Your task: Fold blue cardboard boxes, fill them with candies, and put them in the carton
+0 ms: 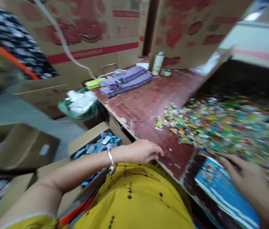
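Observation:
My left hand (146,151), a silver bangle at its wrist, is over the near edge of the red table (144,105). Its fingers bend loosely downward and are a little apart; nothing shows in them. On the right, my right hand (248,178) is blurred, with thumb and forefinger apart beside a blue and white printed packet (227,190). The packet lies flat at the table's near side; whether the thumb touches it I cannot tell. Just beyond that hand spreads a large heap of small colourful wrapped pieces (220,124).
Purple-patterned strips (127,81) lie stacked at the back, near a white spray can (158,63). Large cartons (89,31) stand behind. Left of the table are a green-lined bin (79,105) and an open box of blue packets (98,143).

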A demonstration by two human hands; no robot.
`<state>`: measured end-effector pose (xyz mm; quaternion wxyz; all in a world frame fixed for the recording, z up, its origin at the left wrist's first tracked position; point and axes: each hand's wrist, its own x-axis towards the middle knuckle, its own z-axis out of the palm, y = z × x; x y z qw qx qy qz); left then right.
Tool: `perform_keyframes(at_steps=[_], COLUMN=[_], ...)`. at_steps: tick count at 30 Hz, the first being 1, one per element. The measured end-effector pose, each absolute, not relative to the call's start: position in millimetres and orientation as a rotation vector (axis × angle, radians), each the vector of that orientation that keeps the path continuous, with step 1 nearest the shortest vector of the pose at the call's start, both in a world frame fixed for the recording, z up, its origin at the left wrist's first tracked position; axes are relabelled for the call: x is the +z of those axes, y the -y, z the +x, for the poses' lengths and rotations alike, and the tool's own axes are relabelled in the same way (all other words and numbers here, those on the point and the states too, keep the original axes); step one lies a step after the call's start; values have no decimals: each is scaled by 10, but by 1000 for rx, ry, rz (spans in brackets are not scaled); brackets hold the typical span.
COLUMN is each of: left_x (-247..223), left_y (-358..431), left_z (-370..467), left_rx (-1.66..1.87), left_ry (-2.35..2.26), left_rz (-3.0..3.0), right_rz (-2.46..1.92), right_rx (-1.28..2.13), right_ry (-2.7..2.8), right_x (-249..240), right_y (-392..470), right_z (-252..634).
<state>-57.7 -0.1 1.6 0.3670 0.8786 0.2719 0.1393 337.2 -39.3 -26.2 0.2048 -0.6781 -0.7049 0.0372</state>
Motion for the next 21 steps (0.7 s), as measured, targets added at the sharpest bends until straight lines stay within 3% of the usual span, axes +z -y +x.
perform_keyframes(at_steps=[4,8,14,21], left_x=[-189,-401,-479,-529], left_y=[279,389,397,424], left_z=[284,775,889,898], left_rx=[510,477,448,435], left_ry=[-230,-74,-100,-103], left_rz=[2446,2633,2770,2720], right_rz=[-2090,-2110,-2006,-1888], right_rx=[74,45,-32,-163], right_ry=[1923,1991,2053,2036], right_x=[-122,-270,-452,-249], right_y=[486,482,436,529], right_z=[3489,3570,3567,3415])
